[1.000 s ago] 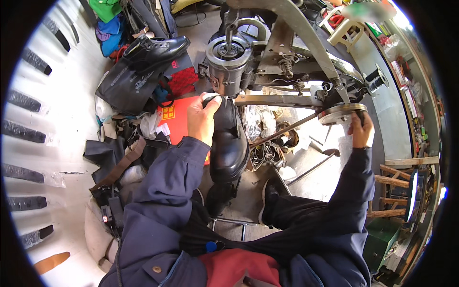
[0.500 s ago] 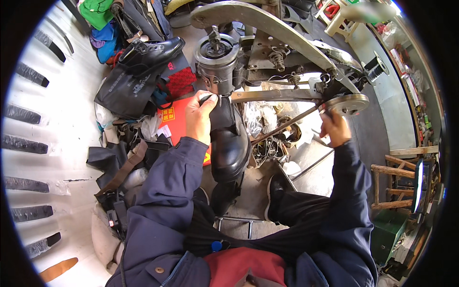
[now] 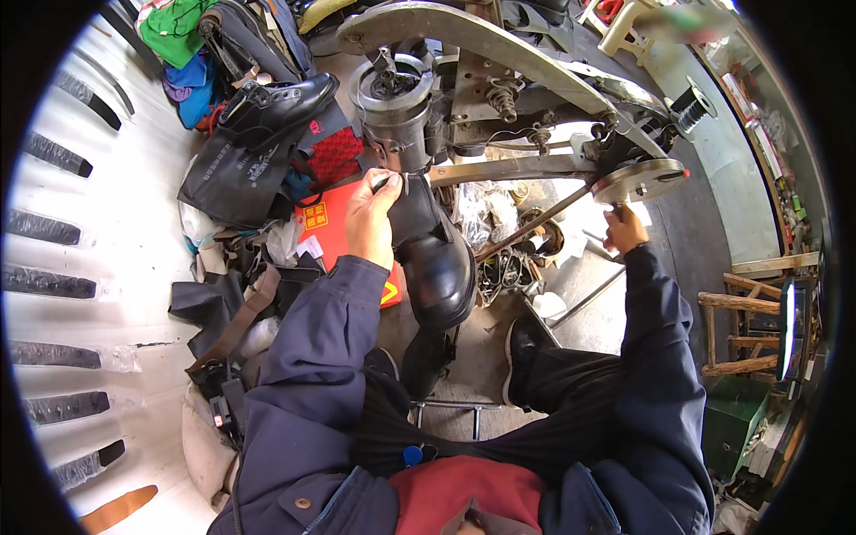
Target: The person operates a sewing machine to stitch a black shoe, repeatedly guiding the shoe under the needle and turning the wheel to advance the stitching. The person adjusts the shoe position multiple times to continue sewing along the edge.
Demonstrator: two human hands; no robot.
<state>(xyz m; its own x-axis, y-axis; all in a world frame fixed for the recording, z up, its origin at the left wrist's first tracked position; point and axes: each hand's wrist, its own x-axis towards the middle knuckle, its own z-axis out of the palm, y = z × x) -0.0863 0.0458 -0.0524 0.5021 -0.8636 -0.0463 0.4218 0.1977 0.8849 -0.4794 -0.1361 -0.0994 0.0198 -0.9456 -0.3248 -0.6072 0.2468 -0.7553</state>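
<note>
A black leather shoe (image 3: pixel 439 275) hangs toe down, its upper end under the metal head (image 3: pixel 399 134) of a hand-cranked shoe-stitching machine. My left hand (image 3: pixel 369 218) is closed beside that head, thumb and fingers pinching the shoe's upper edge. The exact spot where the needle meets the leather is hidden. Over on the right, my right hand (image 3: pixel 627 231) has its fingers curled round the crank handle below the rim of the handwheel (image 3: pixel 642 183). A long curved metal arm (image 3: pixel 481 31) joins the head to the wheel side.
To the left lie another black shoe (image 3: pixel 283 98), a black bag (image 3: pixel 236 178) and a red box (image 3: pixel 343 234). A thread spool (image 3: pixel 691 109) stands beyond the wheel. Metal bits fill containers below the machine. A wooden stool (image 3: pixel 740 325) and green box (image 3: pixel 733 428) are at right.
My right hand has swung round with the crank, now lower against the handwheel. The shoe has shifted slightly to the right. My left hand keeps its pinch; the whole view has moved a little.
</note>
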